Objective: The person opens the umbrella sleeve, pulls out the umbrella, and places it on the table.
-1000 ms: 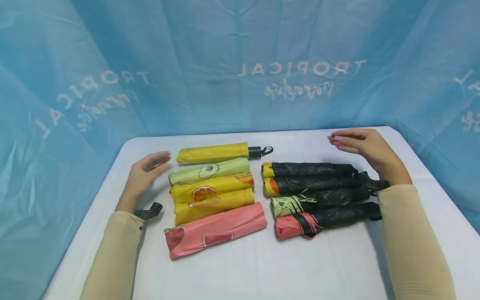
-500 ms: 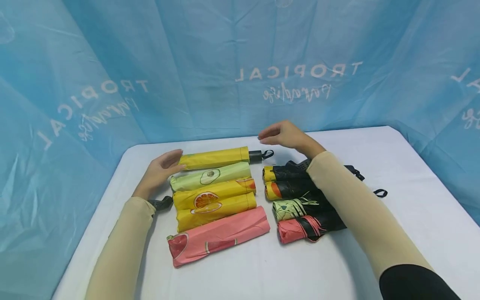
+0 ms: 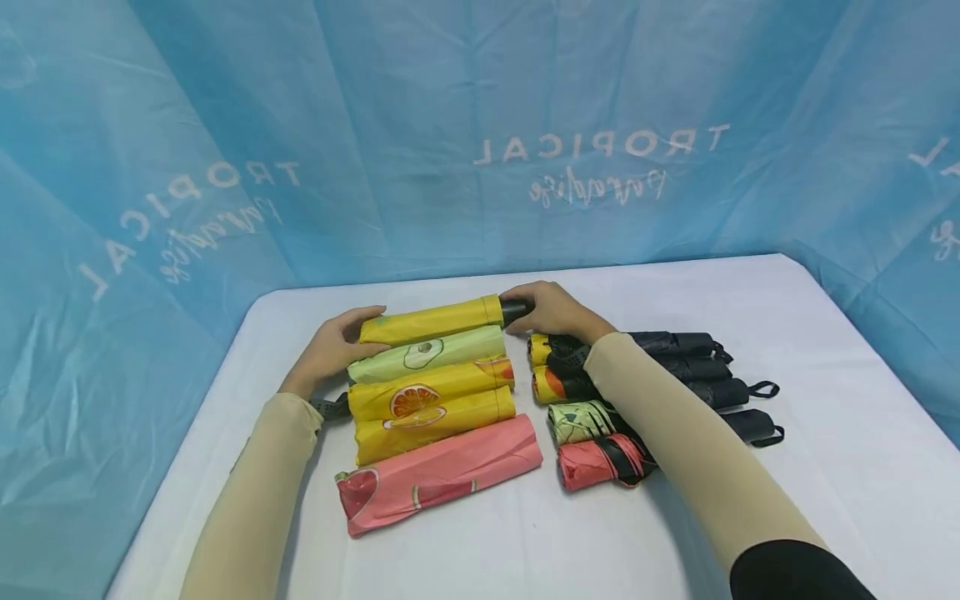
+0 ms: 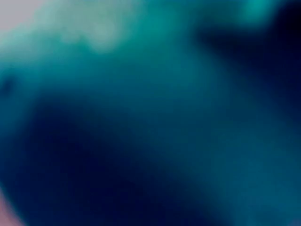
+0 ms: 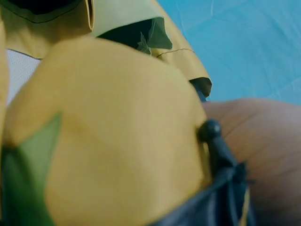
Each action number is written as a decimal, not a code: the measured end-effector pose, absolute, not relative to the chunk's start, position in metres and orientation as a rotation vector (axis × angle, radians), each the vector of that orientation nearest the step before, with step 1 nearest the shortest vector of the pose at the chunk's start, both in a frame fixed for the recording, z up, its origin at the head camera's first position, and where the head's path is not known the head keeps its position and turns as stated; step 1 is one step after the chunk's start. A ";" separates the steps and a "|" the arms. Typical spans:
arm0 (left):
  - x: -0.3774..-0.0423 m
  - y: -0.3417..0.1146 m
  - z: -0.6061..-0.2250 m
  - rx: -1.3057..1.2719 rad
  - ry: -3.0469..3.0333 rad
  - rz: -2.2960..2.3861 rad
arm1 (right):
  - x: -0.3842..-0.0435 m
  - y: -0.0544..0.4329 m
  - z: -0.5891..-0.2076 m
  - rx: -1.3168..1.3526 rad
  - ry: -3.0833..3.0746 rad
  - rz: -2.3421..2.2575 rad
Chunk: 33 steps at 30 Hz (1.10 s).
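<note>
In the head view, a folded umbrella in a yellow sleeve (image 3: pixel 431 320) lies at the back, its black handle (image 3: pixel 516 311) sticking out on the right. My left hand (image 3: pixel 330 343) holds the sleeve's left end, fingers on the far side and thumb on the near side. With fingers and thumb about the black handle, my right hand (image 3: pixel 555 310) grips the umbrella's other end. Directly in front lies a pale green avocado-print sleeve (image 3: pixel 442 350). The left wrist view is dark and blurred. Yellow umbrella cloth (image 5: pixel 113 127) fills much of the right wrist view.
Two yellow citrus-print sleeves (image 3: pixel 431 400) and a pink watermelon-print sleeve (image 3: pixel 450 477) lie nearer. Several rolled black-lined umbrellas (image 3: pixel 678 343) lie at right, partly under my right forearm. A blue printed curtain (image 3: pixel 480 208) stands behind the white table (image 3: pixel 465 550).
My right hand has swept left from above the table's right side and come down onto the black handle. My left hand has moved slightly right onto the yellow sleeve's end.
</note>
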<state>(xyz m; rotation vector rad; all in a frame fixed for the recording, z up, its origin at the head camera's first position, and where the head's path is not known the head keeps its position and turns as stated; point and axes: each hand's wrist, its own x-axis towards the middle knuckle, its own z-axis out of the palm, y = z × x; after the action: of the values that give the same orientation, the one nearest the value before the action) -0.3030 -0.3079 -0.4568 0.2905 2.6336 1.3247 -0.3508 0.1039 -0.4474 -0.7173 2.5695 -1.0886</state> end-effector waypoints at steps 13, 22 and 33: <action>-0.304 -0.305 -0.452 0.212 2.653 1.359 | -0.352 0.108 -0.447 -0.650 2.534 -1.206; -0.302 -0.306 -0.443 0.147 2.543 1.692 | -0.350 0.109 -0.446 -0.526 2.317 -1.494; -0.296 -0.293 -0.410 0.256 2.430 1.776 | -0.345 0.119 -0.439 -0.469 2.064 -1.836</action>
<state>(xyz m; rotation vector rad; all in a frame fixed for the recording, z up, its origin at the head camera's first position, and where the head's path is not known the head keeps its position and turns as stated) -0.2965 -0.2928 -0.4105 0.2556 2.4295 1.7764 -0.3445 0.1189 -0.4389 -0.4689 2.0638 -1.8361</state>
